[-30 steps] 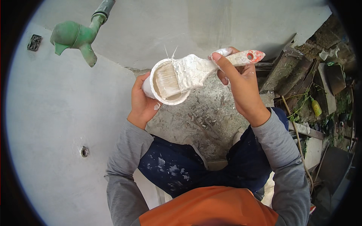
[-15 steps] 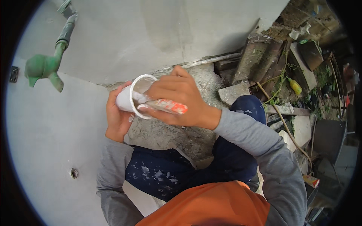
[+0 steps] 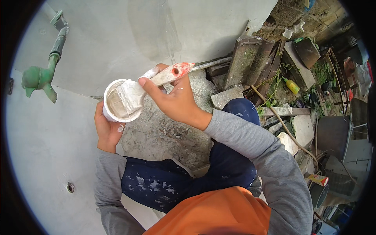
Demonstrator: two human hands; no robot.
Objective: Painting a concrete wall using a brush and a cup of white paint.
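My left hand [image 3: 108,132] is wrapped round a white plastic cup [image 3: 111,116] and tips its mouth toward me. Whitish paint coats the inside of the cup. Between the thumb and fingers of my right hand [image 3: 179,102] is a paintbrush [image 3: 166,76], its worn handle splotched white and red with a hole near the end. The broad brush head, thick with white paint, lies across the right part of the cup's mouth. Whether it touches the rim I cannot tell. White smears mark both hands.
A green tap [image 3: 39,78] juts from the grey wall [image 3: 90,43] at left. Broken slabs [image 3: 250,58], a long stick [image 3: 288,131], a yellow bottle [image 3: 291,86] and other debris crowd the right side. Rough concrete ground [image 3: 164,133] lies between wall and knees.
My right hand has drawn the brush head up from inside the cup and turned the handle up and to the right. The cup's mouth now faces me more.
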